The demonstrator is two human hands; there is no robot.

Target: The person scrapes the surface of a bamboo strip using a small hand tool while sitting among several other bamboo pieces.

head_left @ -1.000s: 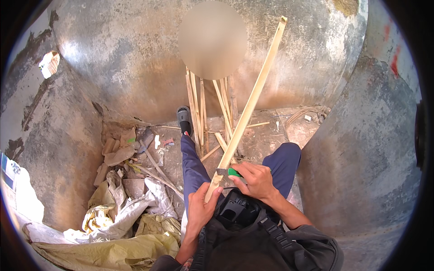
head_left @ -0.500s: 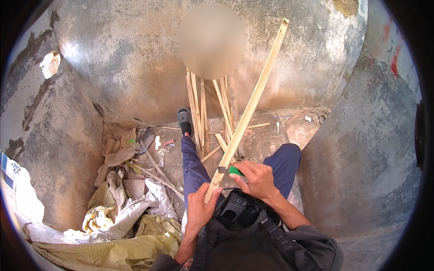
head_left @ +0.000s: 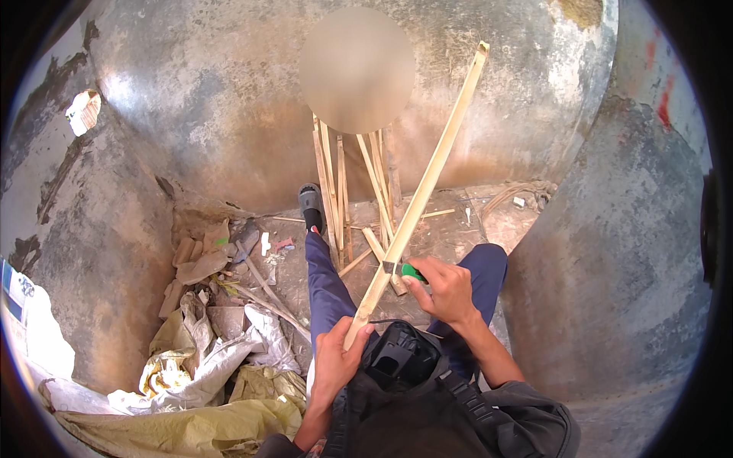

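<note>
My left hand (head_left: 336, 357) grips the near end of a long, pale split-bamboo strip (head_left: 431, 172), which slants up and away to the right. In my right hand (head_left: 447, 290) is a green-handled knife (head_left: 412, 272), fingers closed round the handle. Its short dark blade lies across the strip, a little beyond my left hand. Below the blade the strip's surface looks uneven. Past the strip, several more bamboo strips (head_left: 330, 183) stand against the wall, their tops hidden by a blurred disc.
Curved, stained walls (head_left: 252, 91) surround me closely. On the left lie crumpled sacks (head_left: 206, 366), broken pieces (head_left: 200, 265) and sticks. A coil of thin strips (head_left: 519, 195) rests by the far right wall. My legs (head_left: 330, 275) are spread either side of the work.
My right hand and the knife have slid up along the strip, away from my left hand. The strip's far end has dipped slightly; my left hand keeps its hold.
</note>
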